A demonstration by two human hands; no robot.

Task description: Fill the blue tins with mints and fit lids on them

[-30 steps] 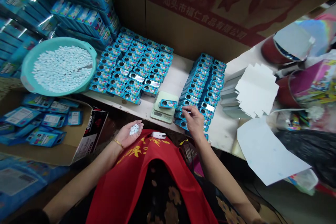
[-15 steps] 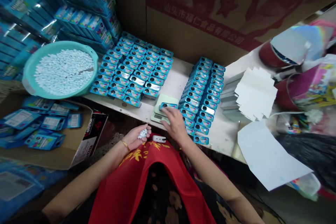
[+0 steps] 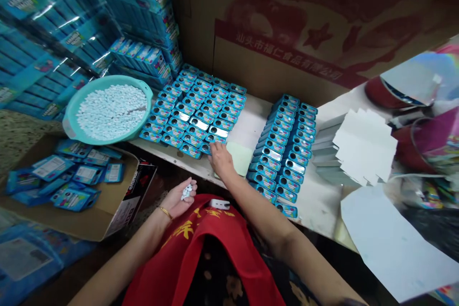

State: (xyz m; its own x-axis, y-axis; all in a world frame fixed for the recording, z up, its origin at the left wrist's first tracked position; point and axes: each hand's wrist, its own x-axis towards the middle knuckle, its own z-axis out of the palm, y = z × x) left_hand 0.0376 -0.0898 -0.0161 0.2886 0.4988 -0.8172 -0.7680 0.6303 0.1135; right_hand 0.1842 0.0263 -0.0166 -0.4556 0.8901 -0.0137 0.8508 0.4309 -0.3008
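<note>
My left hand [image 3: 180, 199] is held palm up in front of the table, fingers curled around a small heap of white candies [image 3: 186, 192]. My right hand [image 3: 221, 160] reaches to the front of the left block of blue tins [image 3: 198, 123], its fingertips on a small blue tin [image 3: 205, 148] with a dark round window. Part of that tin is covered by the fingers. Just right of this hand lies a pale green scale [image 3: 241, 158], partly hidden by the wrist, with no tin on it.
A turquoise basin [image 3: 70, 126] of white candies stands at the left. Below it is a cardboard box [image 3: 89, 225] of blue packs. More tins [image 3: 274, 146] line the right side, beside stacked white cartons [image 3: 362, 141]. A big carton [image 3: 258, 52] walls the back.
My right hand has carried the tin from the scale leftward to the front of the left block. My left hand still cups the candies. The view has shifted somewhat.
</note>
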